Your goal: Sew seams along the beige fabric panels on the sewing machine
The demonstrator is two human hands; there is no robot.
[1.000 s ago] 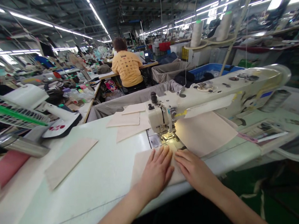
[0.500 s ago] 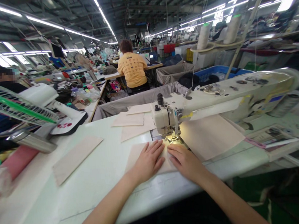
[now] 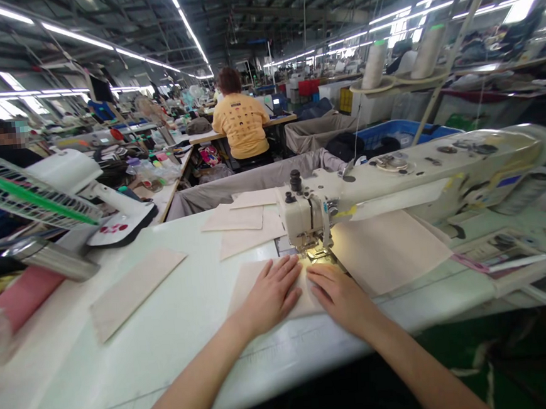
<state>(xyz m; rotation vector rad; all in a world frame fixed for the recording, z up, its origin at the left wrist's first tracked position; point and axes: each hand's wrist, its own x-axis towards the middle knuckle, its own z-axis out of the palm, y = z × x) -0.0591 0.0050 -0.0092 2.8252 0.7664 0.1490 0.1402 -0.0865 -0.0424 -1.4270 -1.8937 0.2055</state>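
Observation:
A cream fabric piece point(image 3: 242, 287) lies on the table just in front of the sewing machine point(image 3: 297, 212). On top of it my left hand point(image 3: 271, 295) rests flat, fingers stretched toward the lit presser foot point(image 3: 318, 254). My right hand point(image 3: 339, 292) lies on the fabric's right edge close to the foot, its fingers extended and slightly bent. Both hands press down on the cloth, and neither grasps anything. Their fingertips nearly meet in front of the needle area. The needle itself is hard to make out.
Several cream panels point(image 3: 241, 218) lie behind the machine head, a folded one point(image 3: 135, 291) to the left, and a large one point(image 3: 393, 252) under the machine arm. A fan point(image 3: 71, 189) and steel flask point(image 3: 53, 256) stand left. Thread cones point(image 3: 374, 64) rise behind; a co-worker point(image 3: 241, 122) sits ahead.
The view has shifted very slightly. My hands and the fabric keep practically the same place at the presser foot.

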